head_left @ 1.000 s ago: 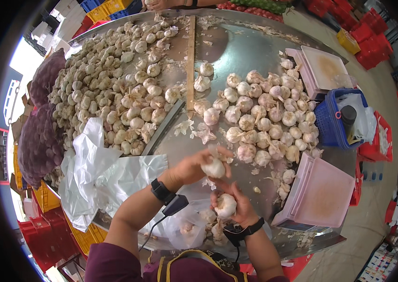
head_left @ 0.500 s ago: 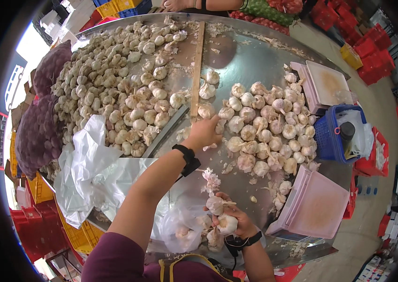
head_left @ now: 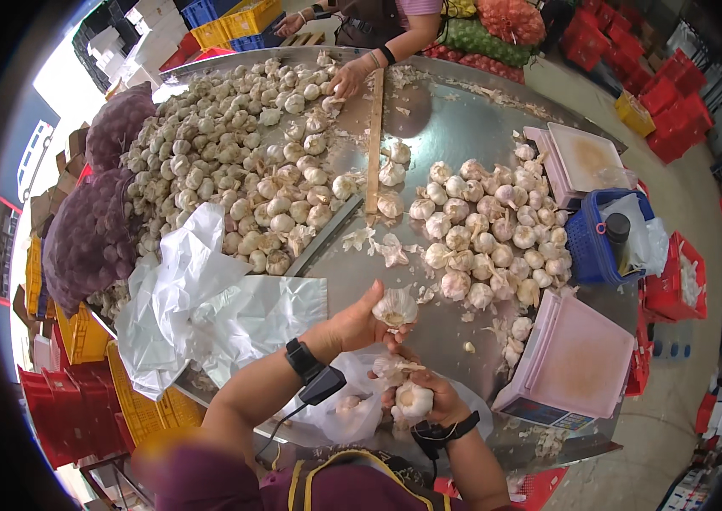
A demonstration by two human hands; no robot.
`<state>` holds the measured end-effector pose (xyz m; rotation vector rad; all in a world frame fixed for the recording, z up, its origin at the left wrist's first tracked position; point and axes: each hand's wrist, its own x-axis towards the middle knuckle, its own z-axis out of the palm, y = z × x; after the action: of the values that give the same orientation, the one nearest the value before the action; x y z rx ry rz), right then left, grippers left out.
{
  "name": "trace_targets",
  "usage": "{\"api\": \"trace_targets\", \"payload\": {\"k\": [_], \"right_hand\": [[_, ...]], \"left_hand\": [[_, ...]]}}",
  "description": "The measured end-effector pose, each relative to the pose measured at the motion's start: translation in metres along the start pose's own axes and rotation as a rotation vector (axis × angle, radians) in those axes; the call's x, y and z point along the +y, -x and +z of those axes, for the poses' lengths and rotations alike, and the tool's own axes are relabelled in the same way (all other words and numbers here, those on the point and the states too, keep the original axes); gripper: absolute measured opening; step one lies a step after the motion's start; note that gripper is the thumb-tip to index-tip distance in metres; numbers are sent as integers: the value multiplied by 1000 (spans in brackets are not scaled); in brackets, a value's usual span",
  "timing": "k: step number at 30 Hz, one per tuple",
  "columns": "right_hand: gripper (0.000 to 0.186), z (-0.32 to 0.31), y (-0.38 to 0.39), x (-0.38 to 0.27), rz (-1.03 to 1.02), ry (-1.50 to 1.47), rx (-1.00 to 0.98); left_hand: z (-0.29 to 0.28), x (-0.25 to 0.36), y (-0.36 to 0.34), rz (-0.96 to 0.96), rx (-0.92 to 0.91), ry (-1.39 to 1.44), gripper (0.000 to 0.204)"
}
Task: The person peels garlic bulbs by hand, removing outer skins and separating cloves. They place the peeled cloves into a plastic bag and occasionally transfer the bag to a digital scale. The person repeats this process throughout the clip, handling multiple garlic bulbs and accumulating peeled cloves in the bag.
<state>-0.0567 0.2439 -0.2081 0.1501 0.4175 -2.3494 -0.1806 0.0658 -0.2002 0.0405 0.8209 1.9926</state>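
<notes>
Close to my body, my left hand (head_left: 362, 323) holds a garlic bulb (head_left: 396, 308), thumb raised beside it. Just below, my right hand (head_left: 443, 404) has its fingers round a pale garlic bulb (head_left: 414, 400); another lies against the same fingers, partly hidden. Beneath both hands is a clear plastic bag (head_left: 337, 424) with some bulbs showing through it. Ahead and to the right spreads a heap of trimmed garlic bulbs (head_left: 482, 230). Torn garlic skins (head_left: 391, 249) lie on the metal table (head_left: 446, 111) in front of my left hand.
A larger garlic heap (head_left: 233, 162) fills the left, bounded by a wooden strip (head_left: 374, 145) and metal bar (head_left: 324, 236). White plastic sheets (head_left: 182, 298), purple mesh sacks (head_left: 88, 238), two scales (head_left: 569, 358) and a blue basket (head_left: 592, 243) surround it. Another person's hand (head_left: 349, 78) reaches in opposite.
My left hand has come back from beside the wooden strip toward my right hand, now with a garlic bulb. The other person's hand has reached onto the far garlic heap.
</notes>
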Motion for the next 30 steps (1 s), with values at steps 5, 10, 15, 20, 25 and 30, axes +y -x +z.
{"api": "trace_targets", "payload": {"k": [5,10,15,20,25,30], "right_hand": [[70,11,21,20,19,-6,-41],[79,10,42,35,8,-62,-25],[71,-16,81,65,-152,-92,172],[64,-15,129,60,-296,-91,289],[60,-35,141,69,-190,9,463],[59,-8,98,77,-110,345,458]], "left_hand": [[15,-17,29,200,5,-468,64],[53,-36,50,347,-117,-1087,61],[80,-51,81,363,-135,-1330,75],[58,-83,134,247,67,-2058,62],[27,-108,163,102,159,-1734,36],[7,-83,204,151,469,-718,7]]}}
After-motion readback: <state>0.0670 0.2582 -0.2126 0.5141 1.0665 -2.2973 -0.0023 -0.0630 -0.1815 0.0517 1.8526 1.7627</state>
